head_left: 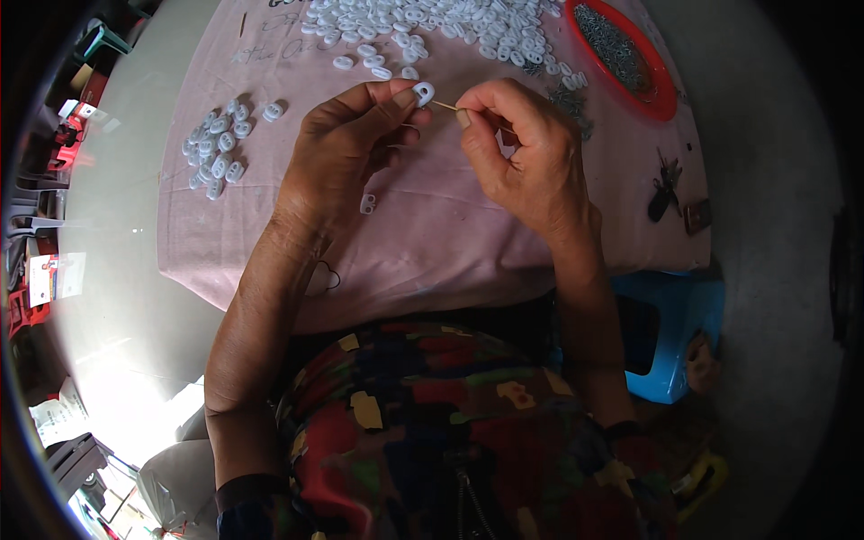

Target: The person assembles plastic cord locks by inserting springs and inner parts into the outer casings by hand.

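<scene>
Your left hand [346,148] pinched white plastic piece [423,92] above pink cloth [432,234]; right hand [522,153] pinched thin pin [444,106] at its hole. Slack pinch risked dropping piece among loose ones

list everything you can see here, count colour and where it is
cloth: one, pink, spread over the table
big pile of plastic pieces: too many to count, white, far edge of the cloth
small pile of plastic pieces: about twenty, white, left side of the cloth
loose plastic piece: one, white, on the cloth under the left hand
tray: one, red, far right, holding small grey metal parts
keys: one bunch, dark, right side of the cloth
stool: one, blue, below the table on the right
held plastic piece: one, white, in the left fingers
thin stick: one, tan, in the right fingers
left hand: one, mid cloth
right hand: one, mid cloth
</scene>
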A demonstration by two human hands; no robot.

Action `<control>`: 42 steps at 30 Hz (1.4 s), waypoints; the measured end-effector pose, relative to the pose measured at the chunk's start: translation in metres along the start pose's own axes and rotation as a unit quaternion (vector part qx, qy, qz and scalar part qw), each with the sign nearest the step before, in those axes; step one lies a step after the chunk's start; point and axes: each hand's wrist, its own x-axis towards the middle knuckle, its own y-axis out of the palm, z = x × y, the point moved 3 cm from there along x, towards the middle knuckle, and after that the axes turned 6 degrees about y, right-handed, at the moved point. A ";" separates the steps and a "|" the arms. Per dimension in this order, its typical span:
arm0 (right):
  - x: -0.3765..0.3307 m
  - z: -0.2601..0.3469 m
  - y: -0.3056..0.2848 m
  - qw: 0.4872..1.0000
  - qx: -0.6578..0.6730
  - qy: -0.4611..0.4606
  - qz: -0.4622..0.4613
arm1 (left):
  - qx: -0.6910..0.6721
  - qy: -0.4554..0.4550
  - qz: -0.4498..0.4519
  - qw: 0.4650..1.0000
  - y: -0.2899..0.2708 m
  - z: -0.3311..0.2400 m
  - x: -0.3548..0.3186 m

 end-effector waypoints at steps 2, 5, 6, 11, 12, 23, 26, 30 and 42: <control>0.000 -0.004 0.001 0.998 -0.052 0.021 0.021 | -0.041 -0.006 0.004 0.999 -0.003 0.000 -0.001; -0.004 -0.024 0.003 0.982 -0.179 0.021 0.055 | -0.015 0.005 -0.007 1.000 -0.005 0.000 0.000; -0.007 -0.030 0.005 0.965 -0.253 0.000 0.068 | -0.015 0.006 -0.006 1.000 -0.004 0.000 0.001; 0.001 -0.010 0.005 0.990 -0.126 -0.051 -0.046 | 0.037 0.033 -0.033 0.998 0.001 -0.001 -0.001; 0.001 -0.006 0.008 0.997 -0.043 -0.038 -0.049 | 0.037 0.031 -0.032 0.998 0.001 0.001 -0.002; -0.003 -0.002 0.026 0.994 0.006 0.021 -0.111 | -0.039 0.030 -0.060 0.997 0.008 0.010 -0.003; -0.004 -0.002 0.027 0.992 0.015 0.037 -0.116 | -0.074 0.014 -0.052 0.996 0.007 0.014 -0.002; -0.005 -0.005 0.023 0.996 0.023 0.038 -0.080 | -0.088 0.009 -0.051 0.995 0.002 0.011 0.000; -0.030 -0.024 0.020 0.951 0.196 0.237 -0.022 | 0.284 0.159 -0.081 0.942 -0.029 -0.016 0.006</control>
